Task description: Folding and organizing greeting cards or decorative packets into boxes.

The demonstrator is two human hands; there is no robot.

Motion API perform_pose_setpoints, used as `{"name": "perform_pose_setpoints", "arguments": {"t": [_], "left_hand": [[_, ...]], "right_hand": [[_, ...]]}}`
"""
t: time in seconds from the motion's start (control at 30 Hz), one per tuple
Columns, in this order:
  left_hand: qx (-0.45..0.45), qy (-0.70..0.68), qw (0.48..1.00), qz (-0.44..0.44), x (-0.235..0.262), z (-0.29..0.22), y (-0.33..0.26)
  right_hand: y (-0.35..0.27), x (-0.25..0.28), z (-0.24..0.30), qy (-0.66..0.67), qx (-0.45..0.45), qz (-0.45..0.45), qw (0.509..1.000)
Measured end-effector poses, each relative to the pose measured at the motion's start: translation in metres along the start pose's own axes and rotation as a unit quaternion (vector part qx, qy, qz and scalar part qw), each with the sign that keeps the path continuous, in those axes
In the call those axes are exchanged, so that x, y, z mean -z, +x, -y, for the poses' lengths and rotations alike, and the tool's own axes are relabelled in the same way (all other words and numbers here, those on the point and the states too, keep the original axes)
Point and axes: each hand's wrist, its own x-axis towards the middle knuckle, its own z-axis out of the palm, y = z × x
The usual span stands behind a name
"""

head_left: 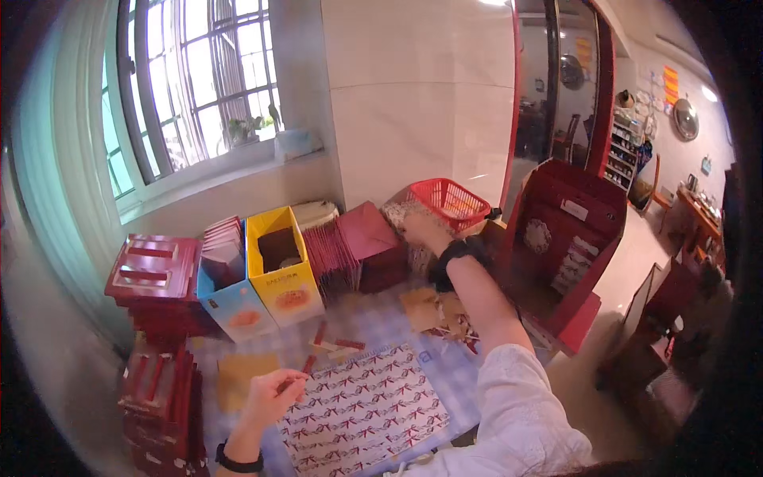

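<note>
My left hand (276,395) is closed in a pinch by the upper left corner of a white sheet printed with rows of red bows (366,409). A small dark red strip (309,364) shows right at its fingertips; whether they grip it I cannot tell. My right arm stretches far forward, and my right hand (423,229) touches a stack of pale patterned pieces (401,211) beside a red plastic basket (449,203). Its fingertips are partly lost against the stack. A tan paper square (238,379) lies left of the sheet, and more red strips (350,344) lie beyond it.
Dark red folders are piled at the left (155,274). A blue box (234,306) and a yellow box (286,278) stand beside red card stacks (369,230). Tan and red scraps (441,314) lie near my right forearm. A large red open box (560,238) stands at the right.
</note>
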Motion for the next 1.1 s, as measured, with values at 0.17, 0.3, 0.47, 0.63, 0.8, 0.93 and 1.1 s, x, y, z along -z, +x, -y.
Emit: {"name": "perform_pose_setpoints", "arguments": {"t": [0.17, 0.3, 0.47, 0.63, 0.8, 0.93, 1.1], "left_hand": [[-0.01, -0.046, 0.999, -0.004, -0.006, -0.001, -0.001], [0.003, -0.006, 1.0, -0.019, 0.003, 0.0, -0.006], [-0.095, 0.156, 0.983, -0.003, 0.017, -0.018, -0.004], [-0.13, 0.373, 0.918, -0.019, 0.03, -0.009, -0.003], [-0.093, 0.492, 0.859, 0.109, 0.019, 0.008, -0.013], [-0.189, 0.491, 0.832, 0.177, 0.001, 0.024, -0.023], [-0.167, 0.485, 0.846, 0.145, -0.014, 0.017, -0.045]], "right_hand": [[-0.011, -0.016, 0.003, 0.033, -0.088, -0.069, 0.993], [-0.03, 0.019, 0.049, -0.022, -0.029, -0.174, 0.984], [-0.093, 0.078, 0.112, 0.085, 0.071, -0.192, 0.975], [-0.15, 0.064, 0.159, 0.192, 0.161, -0.071, 0.965], [-0.178, 0.032, 0.176, 0.242, 0.178, 0.042, 0.953], [-0.185, 0.021, 0.175, 0.243, 0.171, 0.091, 0.95], [-0.187, 0.022, 0.184, 0.232, 0.165, 0.177, 0.942]]}}
